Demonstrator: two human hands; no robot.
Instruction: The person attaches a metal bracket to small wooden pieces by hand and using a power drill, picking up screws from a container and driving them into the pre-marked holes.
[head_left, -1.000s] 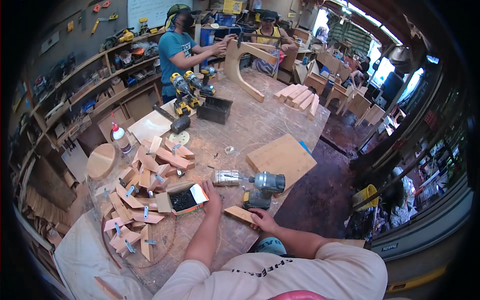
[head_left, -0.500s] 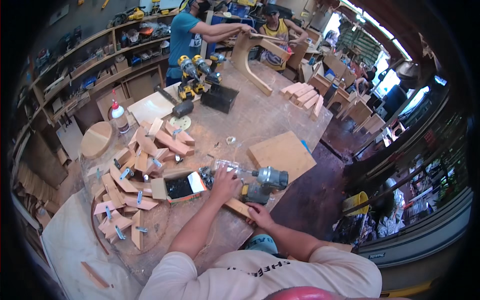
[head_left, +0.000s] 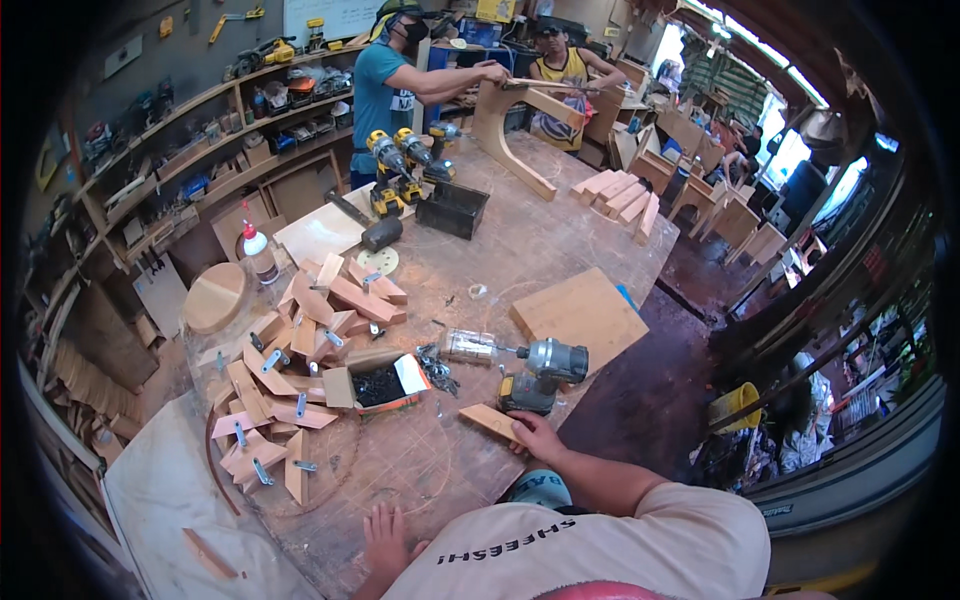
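Note:
My right hand (head_left: 538,437) grips the near end of a short wooden block (head_left: 489,421) by the table's front edge. A grey and black cordless drill (head_left: 545,373) sits just beyond the block, its bit pointing left toward a clear plastic container (head_left: 468,346). My left hand (head_left: 386,541) rests on the tabletop near my body, fingers spread and holding nothing. Between the container and an open cardboard box (head_left: 408,374) filled with small black pieces lies a cluster of small metal parts (head_left: 438,368). Left of the box, wooden pieces (head_left: 268,370) are heaped, several with metal brackets attached.
A flat square board (head_left: 580,318) lies right of centre. Farther back stand yellow drills (head_left: 392,165), a black bin (head_left: 452,206), a mallet (head_left: 380,235) and a glue bottle (head_left: 260,255). Two people work across the table at a curved wooden frame (head_left: 500,140).
My left hand has left the area by the clear container and come back toward me onto the tabletop. My right hand still holds the wooden block. The view has shifted slightly.

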